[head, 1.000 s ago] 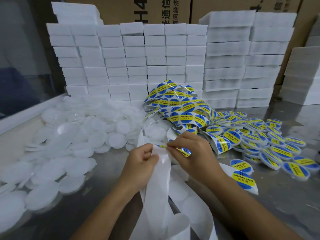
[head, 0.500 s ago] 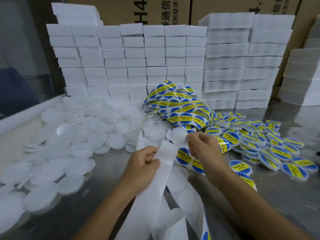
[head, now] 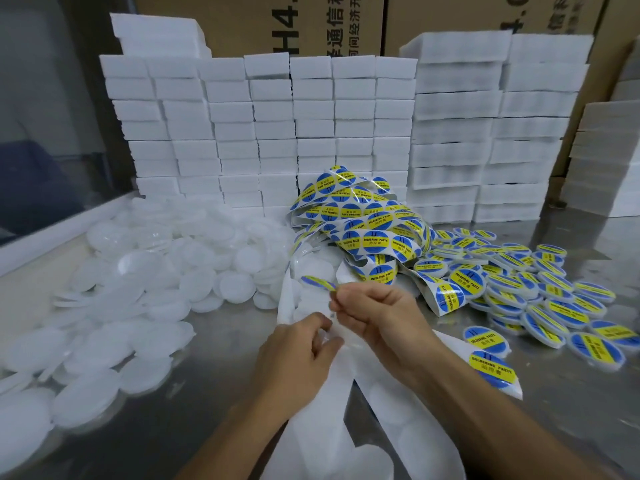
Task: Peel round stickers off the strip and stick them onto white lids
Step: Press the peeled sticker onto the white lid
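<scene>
Blue-and-yellow film, thin as a leaf: the round sticker point(head: 317, 283) is pinched by one edge between the thumb and fingertips of the right hand point(head: 375, 315), its free side tilted up toward the far left, seen nearly edge-on. It looks weightless and floppy, tacky on its underside, so it would likely curl or fold onto itself; the edge pinch, touching as little glue as possible, seems the right hold. The left hand point(head: 299, 355), just near of the right, has its thumb and fingers curled on the white backing strip point(head: 349, 393), gripping it where the paper bends. That strip is slick, limp paper with empty round outlines, trailing toward the near edge of the desk point(head: 214, 341); it probably slides easily, so holding it close to the peel point keeps it taut.

Far of the hands the unpeeled part of the strip lies in a loose tangle of stickers point(head: 363, 223). To the left spreads a heap of plain white lids point(head: 173, 268), light, rigid-looking discs best taken by the rim. To the right lies a pile of labelled lids point(head: 526, 289). Stacked white foam blocks point(head: 311, 126) line the far side, with cardboard cartons point(head: 311, 26) behind.
</scene>
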A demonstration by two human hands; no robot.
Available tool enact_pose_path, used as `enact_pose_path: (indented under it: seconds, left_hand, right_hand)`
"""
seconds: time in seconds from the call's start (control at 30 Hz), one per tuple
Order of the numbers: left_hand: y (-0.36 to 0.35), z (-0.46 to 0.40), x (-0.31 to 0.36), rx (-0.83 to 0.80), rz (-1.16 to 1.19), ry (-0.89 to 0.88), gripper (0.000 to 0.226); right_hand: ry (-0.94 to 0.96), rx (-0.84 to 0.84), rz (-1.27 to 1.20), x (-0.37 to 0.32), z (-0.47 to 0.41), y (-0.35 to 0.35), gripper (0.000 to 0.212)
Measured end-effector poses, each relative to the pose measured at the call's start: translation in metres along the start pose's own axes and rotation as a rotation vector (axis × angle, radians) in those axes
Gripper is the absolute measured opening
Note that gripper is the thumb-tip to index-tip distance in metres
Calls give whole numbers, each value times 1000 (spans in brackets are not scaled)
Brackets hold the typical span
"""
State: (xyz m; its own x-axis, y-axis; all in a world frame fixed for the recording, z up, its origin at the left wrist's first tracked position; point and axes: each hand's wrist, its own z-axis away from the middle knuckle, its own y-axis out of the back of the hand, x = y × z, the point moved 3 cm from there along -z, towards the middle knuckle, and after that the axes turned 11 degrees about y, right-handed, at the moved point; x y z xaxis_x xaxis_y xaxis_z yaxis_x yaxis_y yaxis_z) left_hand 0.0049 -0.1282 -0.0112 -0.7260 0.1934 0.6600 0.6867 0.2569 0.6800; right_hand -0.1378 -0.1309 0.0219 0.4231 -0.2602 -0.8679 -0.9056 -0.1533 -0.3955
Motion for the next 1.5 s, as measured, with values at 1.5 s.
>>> enact_pose_path:
  seconds: [1.5]
  left_hand:
    - [89, -34, -90, 473, -449, 511, 37]
  right_hand:
    - [-80, 114, 13, 12, -5, 16, 9]
